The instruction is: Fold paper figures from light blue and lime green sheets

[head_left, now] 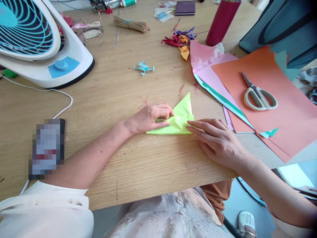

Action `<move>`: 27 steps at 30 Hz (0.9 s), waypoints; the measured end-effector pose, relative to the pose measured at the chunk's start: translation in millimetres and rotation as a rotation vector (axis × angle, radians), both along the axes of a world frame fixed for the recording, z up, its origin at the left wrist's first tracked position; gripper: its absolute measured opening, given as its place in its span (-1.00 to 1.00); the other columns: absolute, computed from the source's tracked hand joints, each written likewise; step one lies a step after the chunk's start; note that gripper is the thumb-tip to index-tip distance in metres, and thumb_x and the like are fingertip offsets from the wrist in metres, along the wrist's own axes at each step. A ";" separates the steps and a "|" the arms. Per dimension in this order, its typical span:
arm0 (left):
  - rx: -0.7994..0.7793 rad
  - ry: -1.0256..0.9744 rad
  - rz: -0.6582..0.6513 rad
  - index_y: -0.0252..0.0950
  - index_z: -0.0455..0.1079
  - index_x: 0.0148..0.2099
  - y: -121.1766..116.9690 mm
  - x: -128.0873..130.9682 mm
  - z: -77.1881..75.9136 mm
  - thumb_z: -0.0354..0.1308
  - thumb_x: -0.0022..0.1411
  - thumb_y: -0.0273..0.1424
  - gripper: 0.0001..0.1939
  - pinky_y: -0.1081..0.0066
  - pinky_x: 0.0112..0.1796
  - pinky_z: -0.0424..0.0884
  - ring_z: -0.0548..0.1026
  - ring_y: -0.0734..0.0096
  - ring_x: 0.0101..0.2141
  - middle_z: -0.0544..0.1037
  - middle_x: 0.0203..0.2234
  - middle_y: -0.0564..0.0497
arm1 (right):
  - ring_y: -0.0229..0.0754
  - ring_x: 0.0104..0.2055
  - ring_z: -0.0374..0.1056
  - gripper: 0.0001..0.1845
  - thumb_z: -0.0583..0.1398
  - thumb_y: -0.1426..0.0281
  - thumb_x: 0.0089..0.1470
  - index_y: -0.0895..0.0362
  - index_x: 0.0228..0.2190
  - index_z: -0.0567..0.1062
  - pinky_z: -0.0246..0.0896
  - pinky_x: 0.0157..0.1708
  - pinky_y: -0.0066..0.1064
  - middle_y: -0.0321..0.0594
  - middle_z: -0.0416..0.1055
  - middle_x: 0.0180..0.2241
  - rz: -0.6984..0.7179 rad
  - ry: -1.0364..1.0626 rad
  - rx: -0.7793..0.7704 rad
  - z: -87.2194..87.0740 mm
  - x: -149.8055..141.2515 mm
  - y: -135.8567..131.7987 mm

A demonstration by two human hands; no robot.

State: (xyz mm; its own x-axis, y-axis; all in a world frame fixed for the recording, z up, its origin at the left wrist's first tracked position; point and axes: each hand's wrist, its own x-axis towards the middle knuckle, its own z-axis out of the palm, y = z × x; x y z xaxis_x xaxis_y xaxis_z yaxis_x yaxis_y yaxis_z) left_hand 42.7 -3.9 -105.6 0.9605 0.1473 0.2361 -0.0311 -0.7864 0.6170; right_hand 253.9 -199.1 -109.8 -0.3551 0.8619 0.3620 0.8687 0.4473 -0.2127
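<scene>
A folded lime-green sheet of origami paper (182,123) lies near the table's front edge, its pointed flap standing up toward the back. My left hand (156,116) grips its left part, fingers curled and thumb along the lower fold. From the right, my right hand (218,140) holds the paper's right end with the fingertips pressed on it. Part of the left side of the sheet is hidden under my left fingers. Behind the paper sits a small light-blue folded paper figure (144,67).
Colored paper sheets (257,76) lie at the right with scissors (260,96) on top. A red bottle (223,21), folded paper pieces (182,39) and a bundle of sticks (131,24) are farther back. At left stand a fan (74,62) and a corded phone (47,148).
</scene>
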 end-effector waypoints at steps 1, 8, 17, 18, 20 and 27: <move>0.000 -0.002 0.000 -0.29 0.23 -0.43 -0.2 -0.3 0.1 0.13 0.27 -0.43 -0.78 0.40 -0.20 0.35 0.47 0.40 -0.21 0.54 -0.15 -0.11 | 0.07 0.09 0.31 -0.45 0.10 0.59 0.21 0.10 0.20 0.29 0.25 -0.04 -0.07 -0.04 0.40 0.14 -0.007 0.007 0.014 0.2 -0.2 -0.1; -0.006 0.005 0.014 -0.28 0.21 -0.44 -1.3 -1.6 0.7 0.14 0.24 -0.46 -0.77 0.43 -0.25 0.33 0.46 0.42 -0.23 0.54 -0.14 -0.10 | -0.03 -0.07 0.42 -0.48 0.08 0.60 0.22 0.09 0.18 0.32 0.25 -0.09 -0.14 -0.06 0.45 0.10 0.012 -0.004 0.008 0.5 1.0 -1.6; 0.003 0.033 0.019 -0.28 0.22 -0.43 -1.7 -0.5 1.7 0.12 0.25 -0.44 -0.80 0.40 -0.24 0.33 0.46 0.41 -0.24 0.53 -0.12 -0.11 | 0.01 -0.06 0.40 -0.49 0.08 0.59 0.20 0.10 0.17 0.34 0.23 -0.10 -0.11 -0.05 0.44 0.09 0.027 -0.070 -0.019 -2.7 4.0 -2.4; 0.003 0.033 0.018 -0.28 0.22 -0.43 -1.7 -0.6 1.7 0.12 0.25 -0.44 -0.80 0.41 -0.24 0.33 0.46 0.41 -0.24 0.53 -0.12 -0.10 | 0.01 -0.06 0.39 -0.50 0.08 0.59 0.21 0.10 0.16 0.35 0.23 -0.10 -0.11 -0.05 0.44 0.09 0.025 -0.074 -0.024 -2.8 4.0 -2.4; 0.003 0.030 0.013 -0.28 0.22 -0.42 -1.9 -0.9 1.9 0.11 0.24 -0.46 -0.81 0.42 -0.24 0.33 0.46 0.42 -0.23 0.53 -0.12 -0.10 | 0.01 -0.06 0.39 -0.52 0.08 0.58 0.21 0.10 0.14 0.37 0.23 -0.10 -0.11 -0.05 0.43 0.09 0.024 -0.073 -0.035 -2.8 3.5 -2.4; 0.025 0.037 0.031 -0.28 0.28 -0.32 -2.9 -2.2 3.5 0.11 0.25 -0.48 -0.92 0.42 -0.21 0.36 0.47 0.40 -0.21 0.51 -0.14 -0.08 | 0.02 -0.06 0.37 -0.52 0.05 0.58 0.21 0.09 0.13 0.39 0.23 -0.11 -0.10 -0.04 0.40 0.13 0.040 -0.035 -0.055 -2.3 1.6 -1.3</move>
State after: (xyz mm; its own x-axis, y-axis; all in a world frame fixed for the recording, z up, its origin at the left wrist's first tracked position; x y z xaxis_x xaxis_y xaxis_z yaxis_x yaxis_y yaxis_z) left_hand 40.5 -6.8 -102.1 0.9637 0.1716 0.2043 0.0161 -0.8018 0.5974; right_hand 255.4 -200.5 -112.0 -0.4011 0.8651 0.3011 0.8580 0.4699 -0.2074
